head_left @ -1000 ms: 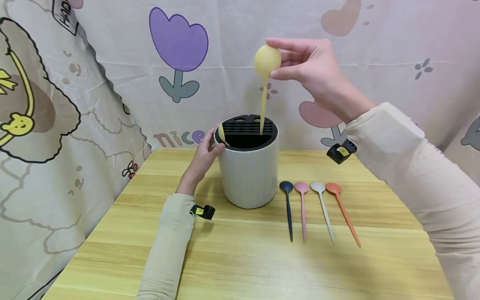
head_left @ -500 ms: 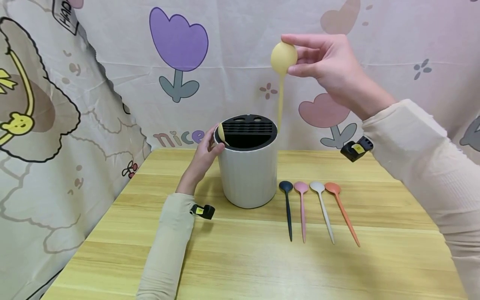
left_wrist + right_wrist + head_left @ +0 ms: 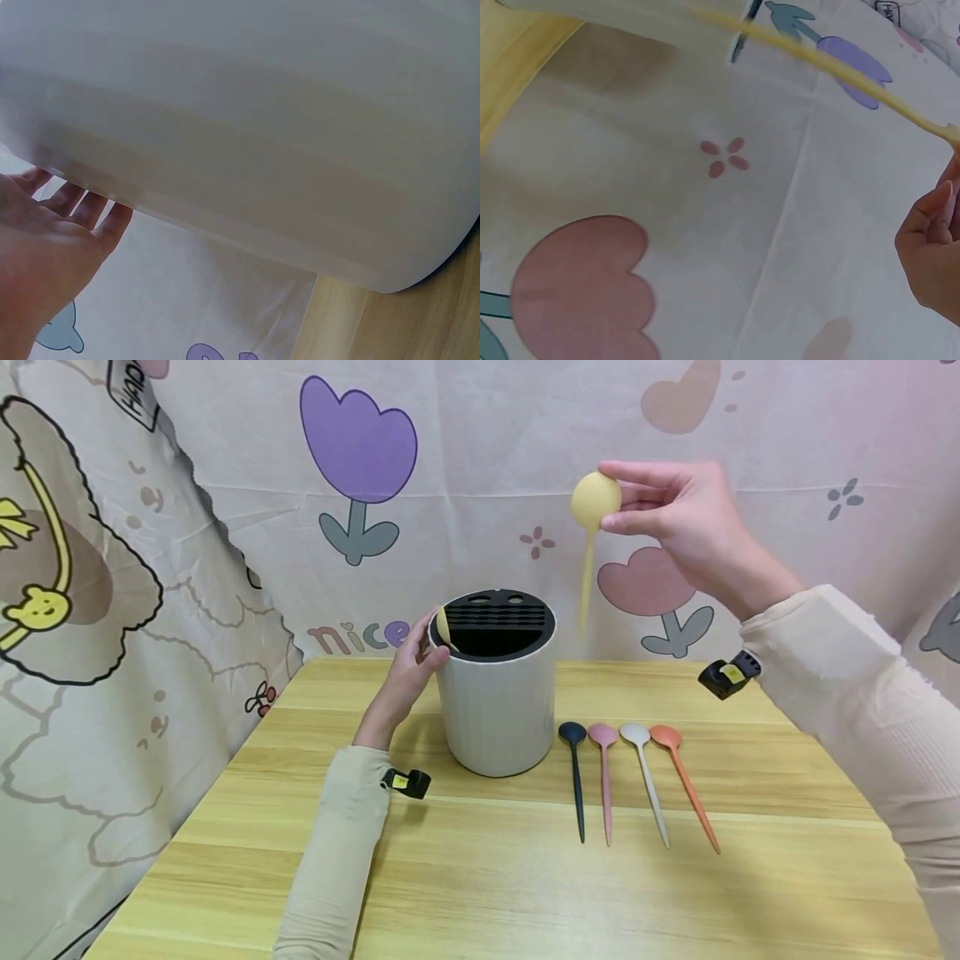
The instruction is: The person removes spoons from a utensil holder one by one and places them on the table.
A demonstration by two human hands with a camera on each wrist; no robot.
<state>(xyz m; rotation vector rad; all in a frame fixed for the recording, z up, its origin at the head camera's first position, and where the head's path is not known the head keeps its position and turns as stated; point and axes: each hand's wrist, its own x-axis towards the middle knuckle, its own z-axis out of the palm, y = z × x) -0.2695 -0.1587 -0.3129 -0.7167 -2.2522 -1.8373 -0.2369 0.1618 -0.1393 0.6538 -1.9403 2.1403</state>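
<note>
My right hand (image 3: 606, 496) pinches a yellow spoon (image 3: 592, 498) by its bowl, in the air to the right of and above a white round holder (image 3: 498, 710) with a black slotted top. The spoon's handle hangs down, clear of the holder. In the right wrist view the yellow spoon (image 3: 840, 64) runs across the top and my right hand's fingers (image 3: 930, 247) show at the right edge. My left hand (image 3: 408, 668) holds the holder's left side, thumb over the rim. The left wrist view shows the holder's wall (image 3: 262, 135) with my left hand's fingers (image 3: 60, 240) lying along it.
Right of the holder, side by side on the wooden table (image 3: 525, 893), lie a dark blue spoon (image 3: 576, 777), a pink spoon (image 3: 605, 781), a grey spoon (image 3: 649, 781) and an orange spoon (image 3: 686, 789). A cartoon-print cloth (image 3: 225, 527) hangs behind and to the left.
My right hand lifted the yellow spoon's handle out of the holder's slotted top and carried it to the right, then slightly down. The left hand and the holder stayed put.
</note>
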